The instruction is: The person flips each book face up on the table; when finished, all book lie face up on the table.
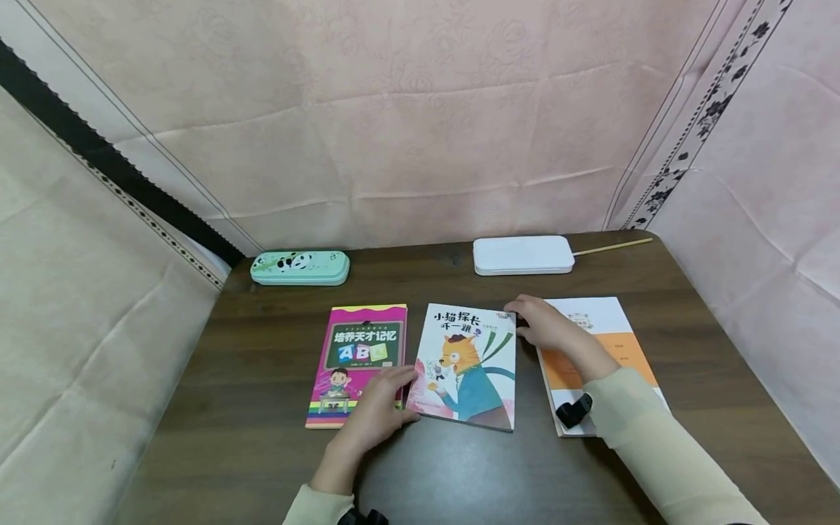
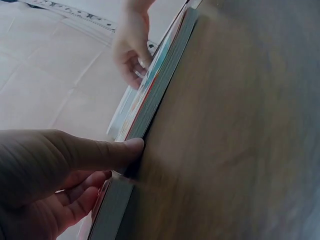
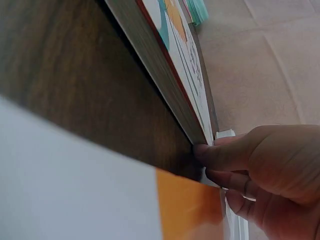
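A white picture book [image 1: 467,372] with an orange cat on its cover lies in the middle of the table, slightly turned. My left hand [image 1: 379,405] grips its lower left corner; in the left wrist view the thumb [image 2: 131,148] lies along the page edge. At the upper right corner, my right hand [image 1: 541,321] holds the book between thumb and fingers, the thumb [image 3: 207,154] against its side in the right wrist view. Just left lies a pink book [image 1: 324,386], partly covered by my left hand. Under my right forearm is a white and orange book [image 1: 623,343].
Along the back edge stand a mint-green pencil case [image 1: 302,269] with a panda print and a white case [image 1: 523,256]. A thin stick [image 1: 613,247] extends from the white case's right side. Pale cloth [image 1: 420,131] hangs behind the wooden table [image 1: 243,379].
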A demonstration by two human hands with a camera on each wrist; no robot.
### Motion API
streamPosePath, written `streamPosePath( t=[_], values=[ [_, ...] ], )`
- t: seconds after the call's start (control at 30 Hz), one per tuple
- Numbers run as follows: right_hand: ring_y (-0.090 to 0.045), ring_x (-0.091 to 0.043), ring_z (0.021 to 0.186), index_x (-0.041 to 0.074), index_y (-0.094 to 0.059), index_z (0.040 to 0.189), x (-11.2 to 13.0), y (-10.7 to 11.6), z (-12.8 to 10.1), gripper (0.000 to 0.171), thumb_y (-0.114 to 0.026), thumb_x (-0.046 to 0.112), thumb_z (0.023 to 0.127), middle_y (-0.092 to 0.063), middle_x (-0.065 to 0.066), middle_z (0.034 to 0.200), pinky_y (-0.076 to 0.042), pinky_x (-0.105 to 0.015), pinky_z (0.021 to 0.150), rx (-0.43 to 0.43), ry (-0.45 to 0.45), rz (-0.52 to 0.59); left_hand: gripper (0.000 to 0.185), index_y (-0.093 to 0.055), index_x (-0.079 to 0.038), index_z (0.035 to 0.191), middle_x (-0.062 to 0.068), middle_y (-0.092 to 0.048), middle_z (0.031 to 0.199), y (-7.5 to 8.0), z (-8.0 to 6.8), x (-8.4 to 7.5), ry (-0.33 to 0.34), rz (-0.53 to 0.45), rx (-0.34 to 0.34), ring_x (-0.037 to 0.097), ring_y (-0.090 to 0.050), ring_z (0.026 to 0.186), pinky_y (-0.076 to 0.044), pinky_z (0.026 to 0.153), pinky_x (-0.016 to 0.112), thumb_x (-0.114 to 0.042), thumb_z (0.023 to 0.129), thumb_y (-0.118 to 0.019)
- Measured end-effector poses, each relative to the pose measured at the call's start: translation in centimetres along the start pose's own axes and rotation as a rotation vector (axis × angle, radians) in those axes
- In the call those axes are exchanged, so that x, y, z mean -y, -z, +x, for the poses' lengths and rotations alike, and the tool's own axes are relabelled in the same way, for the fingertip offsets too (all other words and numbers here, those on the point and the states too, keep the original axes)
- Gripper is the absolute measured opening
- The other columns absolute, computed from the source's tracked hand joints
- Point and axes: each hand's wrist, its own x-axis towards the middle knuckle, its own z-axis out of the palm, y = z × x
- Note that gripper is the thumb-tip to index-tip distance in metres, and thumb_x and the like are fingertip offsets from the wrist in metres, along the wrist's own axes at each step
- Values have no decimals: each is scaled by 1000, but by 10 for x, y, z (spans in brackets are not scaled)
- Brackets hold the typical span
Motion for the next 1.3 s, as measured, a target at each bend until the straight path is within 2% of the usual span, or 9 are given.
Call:
streamPosePath(
  t=[0.07, 0.27, 0.43, 0.6, 0.77, 0.9, 1.03, 1.3],
  values=[
    [-61, -33, 107, -3, -64, 127, 0, 0, 3, 38, -70, -7, 90, -62, -18, 119, -55, -49, 91, -6, -2, 2, 64, -64, -4, 135, 13, -57, 143, -3, 0, -2, -1, 28, -7, 38, -44, 139, -36, 114, 56, -18, 78, -90],
    [-60, -37, 115, -3, -64, 130, -1, -1, 13, 39, -65, -8, 92, -61, -21, 126, -52, -53, 97, -24, -8, -13, 67, -66, -5, 132, 11, -58, 134, -11, 2, -9, -11, 109, -39, 32, -51, 126, -44, 108, 50, -26, 74, -93],
    [-59, -37, 117, -5, -61, 133, 0, -3, 20, 40, -63, -7, 93, -59, -22, 129, -51, -52, 98, -17, -21, -22, 70, -65, -5, 133, 9, -57, 133, -15, 2, -10, 3, 111, -49, 28, -51, 122, -47, 106, 47, -31, 74, -93],
    [-56, -40, 122, -7, -58, 136, -2, -2, 19, 42, -62, -7, 94, -56, -24, 133, -50, -52, 100, -20, -14, -15, 74, -63, -4, 137, 10, -55, 137, -16, 2, -10, 26, 82, -50, 30, -49, 127, -45, 108, 49, -34, 76, -91],
    [-56, -40, 123, -8, -55, 138, -10, 6, 12, 44, -63, -7, 95, -56, -24, 134, -51, -52, 99, -78, 30, 38, 73, -60, -5, 140, 12, -53, 142, -15, 2, -14, 43, 45, -93, 32, -49, 131, -45, 108, 51, -40, 81, -86],
    [-55, -41, 123, -6, -54, 139, -21, 20, 0, 45, -66, -1, 95, -56, -23, 134, -48, -56, 101, -137, 28, 70, 71, -57, -7, 143, 11, -52, 146, -16, 3, -20, 29, 5, -124, 32, -49, 133, -46, 107, 51, -38, 84, -83],
    [-51, -43, 127, -5, -52, 141, -36, 34, -14, 48, -67, 5, 96, -53, -25, 139, -42, -60, 106, -157, -25, 74, 70, -55, -10, 145, 11, -51, 147, -20, 8, -27, -2, -28, -123, 31, -49, 133, -46, 107, 50, -38, 86, -82],
    [-45, -44, 134, -1, -48, 146, -61, 52, -40, 52, -65, 20, 101, -49, -25, 145, -38, -64, 107, -125, -155, 119, 70, -53, -9, 146, 9, -53, 146, -33, 19, -42, -74, -35, -71, 28, -51, 132, -45, 108, 49, -35, 88, -81]
  ],
)
